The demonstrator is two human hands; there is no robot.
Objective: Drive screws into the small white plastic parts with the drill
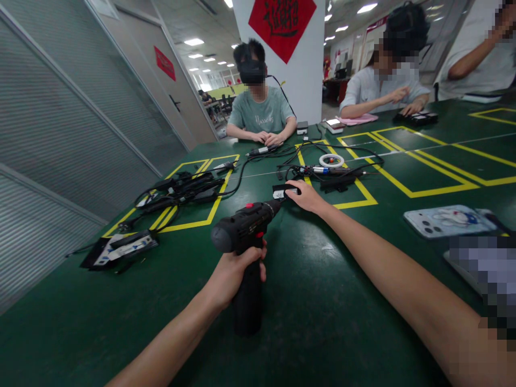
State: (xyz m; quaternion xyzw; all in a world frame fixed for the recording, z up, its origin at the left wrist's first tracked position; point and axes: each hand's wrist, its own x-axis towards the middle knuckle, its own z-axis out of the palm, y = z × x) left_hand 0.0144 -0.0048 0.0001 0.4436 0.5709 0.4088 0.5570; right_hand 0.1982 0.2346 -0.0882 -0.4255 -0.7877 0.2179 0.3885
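A black cordless drill [244,228] with red buttons stands upright in front of me, its chuck pointing forward and right. My left hand [236,271] is closed round its grip, below the trigger. Just beyond the drill's tip lies a small black block [278,189] with a white label; its exact kind is not clear. My right hand [304,196] grips the right end of this block, fingers over its top. The drill's tip is close to the block, but I cannot tell whether they touch.
Bundled black cables [181,188] and a black-and-white packet [121,250] lie at left. Right of centre are a white ring [331,160] and a soldering-iron-like tool [322,171] with cords. A phone [447,220] rests at right. Other people sit across the green table [322,301].
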